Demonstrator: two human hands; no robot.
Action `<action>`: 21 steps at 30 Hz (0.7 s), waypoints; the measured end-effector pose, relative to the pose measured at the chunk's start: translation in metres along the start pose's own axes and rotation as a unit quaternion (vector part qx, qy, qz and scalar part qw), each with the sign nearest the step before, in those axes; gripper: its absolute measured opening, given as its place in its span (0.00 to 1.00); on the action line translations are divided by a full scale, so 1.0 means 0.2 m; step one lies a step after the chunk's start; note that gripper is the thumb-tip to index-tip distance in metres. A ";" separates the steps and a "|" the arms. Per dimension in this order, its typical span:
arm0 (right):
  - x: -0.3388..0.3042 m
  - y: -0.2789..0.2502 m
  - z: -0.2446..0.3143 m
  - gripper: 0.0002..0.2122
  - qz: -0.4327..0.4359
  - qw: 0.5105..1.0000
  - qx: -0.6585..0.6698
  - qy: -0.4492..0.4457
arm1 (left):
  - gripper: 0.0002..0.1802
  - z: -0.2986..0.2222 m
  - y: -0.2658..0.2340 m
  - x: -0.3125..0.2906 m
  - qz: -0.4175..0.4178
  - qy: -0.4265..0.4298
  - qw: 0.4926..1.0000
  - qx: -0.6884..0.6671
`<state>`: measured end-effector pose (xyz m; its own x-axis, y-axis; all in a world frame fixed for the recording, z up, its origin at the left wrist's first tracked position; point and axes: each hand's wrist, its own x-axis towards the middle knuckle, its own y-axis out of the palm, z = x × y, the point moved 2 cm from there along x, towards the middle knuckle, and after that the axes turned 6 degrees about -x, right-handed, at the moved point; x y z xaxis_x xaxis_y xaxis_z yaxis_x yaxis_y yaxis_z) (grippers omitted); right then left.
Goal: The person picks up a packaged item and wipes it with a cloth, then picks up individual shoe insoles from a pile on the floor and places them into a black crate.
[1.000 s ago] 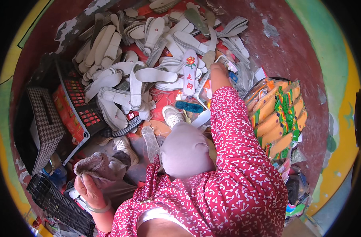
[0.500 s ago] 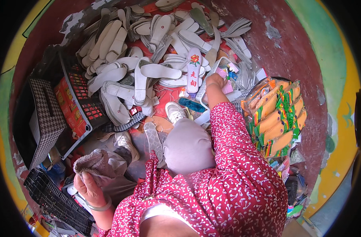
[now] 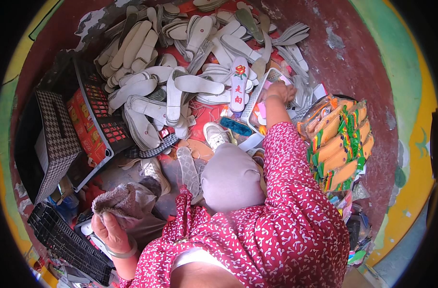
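Observation:
My left hand (image 3: pixel 112 234), with a bangle at its wrist, is closed on the edge of a fuzzy mauve-grey cloth (image 3: pixel 123 204) beside my left knee. My right hand (image 3: pixel 280 92) reaches into a white perforated basket (image 3: pixel 250 113) at the upper right. Its fingers are bent but apart, the tips partly hidden, and I see nothing gripped in them. Pink pieces (image 3: pixel 262 110) lie in the basket near this hand. Left of the basket rests a pale insole (image 3: pixel 238 84) with a red flower and red characters. A blue fuzzy brush-like piece (image 3: pixel 236 126) lies below it.
Several white insoles (image 3: pixel 200 85) pile up ahead on a red sheet. On the right stand wrapped tan insoles (image 3: pixel 331 146) in clear packs. A black crate (image 3: pixel 104 120) and a houndstooth box (image 3: pixel 60 144) stand at the left, with a black plastic rack (image 3: pixel 68 245) lower down.
My right hand has moved right and slightly up within the basket, away from the pink pieces. The left hand still holds the fuzzy cloth, and the whole view has shifted slightly.

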<state>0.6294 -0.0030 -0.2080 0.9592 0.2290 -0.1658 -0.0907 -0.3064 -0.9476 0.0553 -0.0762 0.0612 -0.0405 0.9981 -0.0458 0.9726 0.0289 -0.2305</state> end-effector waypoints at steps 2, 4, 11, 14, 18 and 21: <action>0.11 0.13 -0.08 0.29 -0.031 0.989 -0.119 0.082 | 0.14 -0.02 0.01 0.01 0.010 -0.002 1.000 -0.007; 0.23 0.27 -0.18 0.34 0.018 0.979 0.022 0.200 | 0.14 -0.05 0.01 0.02 0.033 -0.016 0.999 -0.010; 0.21 0.15 -0.21 0.23 0.026 0.962 0.123 0.244 | 0.15 -0.07 0.05 0.02 0.029 -0.015 0.999 -0.019; 0.02 -0.06 -0.14 0.17 -0.029 0.973 0.150 0.174 | 0.15 -0.03 0.00 0.00 0.014 -0.010 1.000 0.010; -0.11 -0.02 -0.10 0.16 -0.069 0.971 0.223 0.058 | 0.15 -0.03 0.02 0.00 0.005 0.005 1.000 0.006; -0.36 -0.03 -0.06 0.15 -0.178 0.926 0.304 -0.135 | 0.15 -0.09 0.04 0.01 0.026 -0.012 0.999 -0.045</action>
<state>0.5648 -0.0287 -0.1866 0.8627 0.4633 0.2027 0.0063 0.3909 -0.9204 0.0672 -0.0735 0.0768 0.0057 0.9968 -0.0798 0.9902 -0.0167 -0.1385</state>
